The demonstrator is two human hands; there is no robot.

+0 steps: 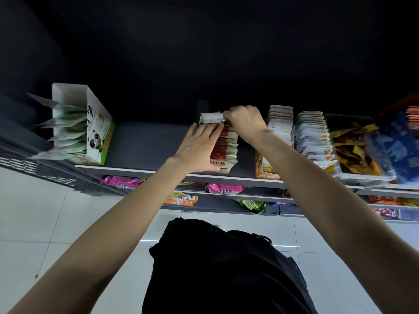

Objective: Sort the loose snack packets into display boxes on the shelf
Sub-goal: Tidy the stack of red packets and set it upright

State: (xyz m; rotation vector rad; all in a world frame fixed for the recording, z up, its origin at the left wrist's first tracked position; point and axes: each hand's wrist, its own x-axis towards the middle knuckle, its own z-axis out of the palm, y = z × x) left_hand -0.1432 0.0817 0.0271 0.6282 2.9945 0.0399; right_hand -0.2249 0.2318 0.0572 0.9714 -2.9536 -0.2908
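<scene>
Both forearms reach up from the dark-clothed torso at the bottom of the view toward the shelf [158,172], and the landmark for everything else is the red-packet box [226,169] at its middle.

Flat against the left side of that box lies the left hand [199,146], fingers straight and together, thumb spread, bracing the row rather than gripping it. At the far end of the box the right hand [246,122] is curled, its fingertips pinching a pale packet [212,117] held just above the back of the row. That packet lies directly left of the right hand's fingertips, its long edge running crosswise, parallel to the packets already filed. The right hand is the nearer one; my reading is that the coming move is a short drop straight down into the gap behind the last red packet [223,146].

The box holds red-and-cream packets standing on edge, packed front to back. Right of it stand two rows of white packets [314,137], then a clear bin [367,176] of yellow-brown wrappers. Well to the left of the box, across bare shelf, stands a panda-printed box [97,132] with green packets leaning out of its open side.
</scene>
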